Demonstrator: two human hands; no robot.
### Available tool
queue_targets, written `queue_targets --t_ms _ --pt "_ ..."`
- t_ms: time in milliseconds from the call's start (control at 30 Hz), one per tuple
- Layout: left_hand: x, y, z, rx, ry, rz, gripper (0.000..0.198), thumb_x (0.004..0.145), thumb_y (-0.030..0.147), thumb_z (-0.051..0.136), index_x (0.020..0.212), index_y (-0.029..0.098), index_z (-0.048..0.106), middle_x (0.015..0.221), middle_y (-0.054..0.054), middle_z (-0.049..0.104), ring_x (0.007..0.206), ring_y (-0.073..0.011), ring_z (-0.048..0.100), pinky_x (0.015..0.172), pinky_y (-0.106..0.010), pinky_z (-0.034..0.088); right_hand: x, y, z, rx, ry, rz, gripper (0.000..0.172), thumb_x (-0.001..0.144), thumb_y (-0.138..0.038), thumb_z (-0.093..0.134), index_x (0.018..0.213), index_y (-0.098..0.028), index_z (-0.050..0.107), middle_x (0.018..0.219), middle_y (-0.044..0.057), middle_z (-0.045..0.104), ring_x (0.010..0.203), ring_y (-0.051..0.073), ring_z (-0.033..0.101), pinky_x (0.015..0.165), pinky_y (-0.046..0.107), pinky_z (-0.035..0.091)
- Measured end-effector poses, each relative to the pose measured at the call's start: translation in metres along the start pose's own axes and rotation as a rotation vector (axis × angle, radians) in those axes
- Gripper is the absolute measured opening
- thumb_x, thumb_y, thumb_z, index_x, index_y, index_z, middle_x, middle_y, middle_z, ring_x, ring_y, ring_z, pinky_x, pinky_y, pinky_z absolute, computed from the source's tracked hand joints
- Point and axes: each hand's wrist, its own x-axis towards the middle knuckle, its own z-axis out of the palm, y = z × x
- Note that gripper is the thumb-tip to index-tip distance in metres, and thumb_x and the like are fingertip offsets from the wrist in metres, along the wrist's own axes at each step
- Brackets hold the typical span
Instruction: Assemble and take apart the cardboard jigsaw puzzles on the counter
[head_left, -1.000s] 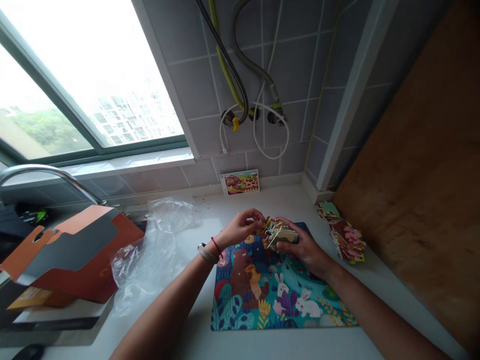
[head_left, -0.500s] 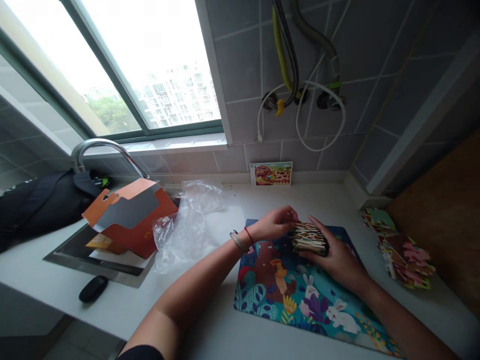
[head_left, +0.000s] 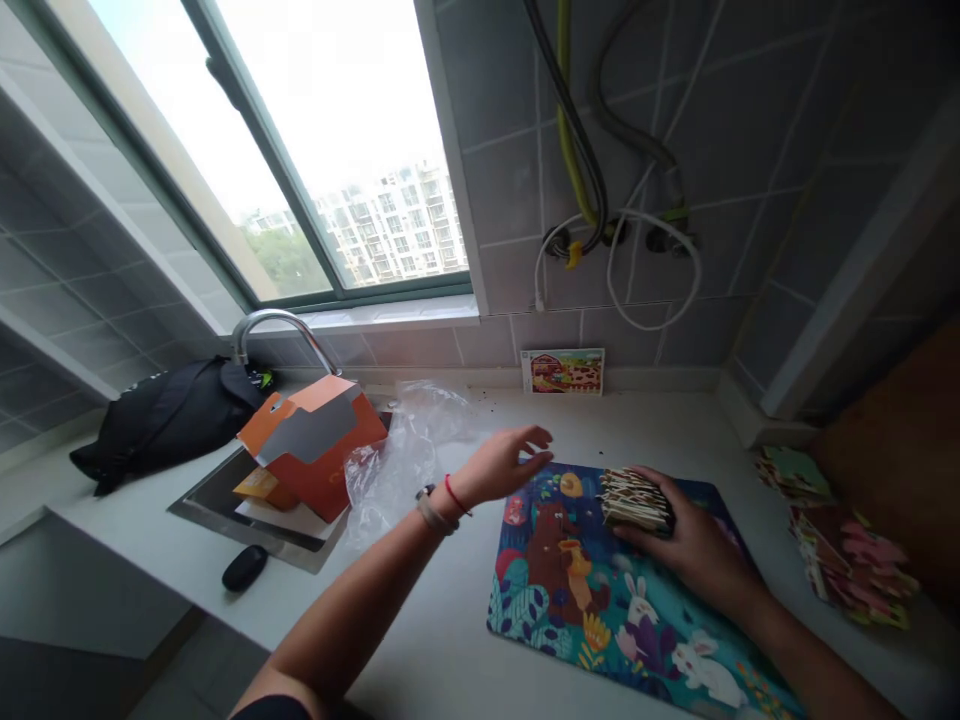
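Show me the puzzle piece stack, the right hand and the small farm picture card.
Puzzle piece stack (head_left: 634, 500), head view, middle of its stacked edges.
Right hand (head_left: 697, 552), head view, back of the hand.
Farm picture card (head_left: 562, 371), head view, centre of its printed face.

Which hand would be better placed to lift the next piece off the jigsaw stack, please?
Probably the left hand: it is open and empty beside the stack of jigsaw pieces, while the right hand rests against it.
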Motion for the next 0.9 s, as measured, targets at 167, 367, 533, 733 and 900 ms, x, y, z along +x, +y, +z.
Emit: queue_targets --t_ms 167,367,533,733,900 --pt "-0.052 -0.046 -0.074 0.134 0.119 -0.257 0.046 0.093 0.061 0.056 0.11 0.019 0.066 0.112 -0.013 0.075 0.103 -0.0291 0.073 0.084 -0.037 0.06 -0.003 -0.007 0.004 0.084 0.037 -0.034 0.075 0.059 -0.039 0.093 0.127 -0.027 0.063 0.123 0.009 0.074 0.112 0.035 0.07 0.102 0.052 0.053" --pt "-0.12 -0.039 -0.09 0.187 0.026 -0.37 0.055 0.088 0.067 0.06 0.121 0.024 0.065 0.124 -0.009 0.072 0.112 -0.0303 0.069 0.093 -0.04 0.058 0.001 -0.008 0.001 0.208 0.212 -0.007 0.076 0.06 -0.046 0.091 0.126 -0.025 0.06 0.117 0.009 0.075 0.107 0.032 0.072 0.099 0.048 0.055" --pt "-0.153 -0.015 -0.089 0.265 0.113 -0.349 0.048 0.088 0.062 0.06 0.119 0.025 0.069 0.125 -0.008 0.072 0.117 -0.0309 0.066 0.1 -0.041 0.055 0.004 -0.007 -0.004 0.233 0.295 -0.039 0.081 0.061 -0.058 0.088 0.127 -0.02 0.059 0.116 0.012 0.074 0.104 0.032 0.072 0.098 0.048 0.055" --pt "-0.137 -0.05 -0.135 0.383 0.362 -0.598 0.042 0.085 0.037 0.056 0.121 0.018 0.064 0.127 -0.011 0.07 0.115 -0.0271 0.067 0.101 -0.037 0.053 -0.002 -0.018 -0.004 0.178 0.258 -0.14 0.085 0.065 -0.06 0.085 0.133 -0.02 0.055 0.123 0.015 0.071 0.109 0.034 0.07 0.101 0.052 0.053" --pt "-0.103 -0.09 -0.144 0.397 0.307 -0.698 0.045 0.071 0.022 0.065 0.116 0.015 0.065 0.114 -0.012 0.075 0.102 -0.0259 0.072 0.092 -0.031 0.055 -0.003 -0.016 0.0 0.156 0.211 -0.15 0.081 0.065 -0.056 0.087 0.132 -0.022 0.058 0.123 0.013 0.072 0.109 0.033 0.07 0.101 0.054 0.053"
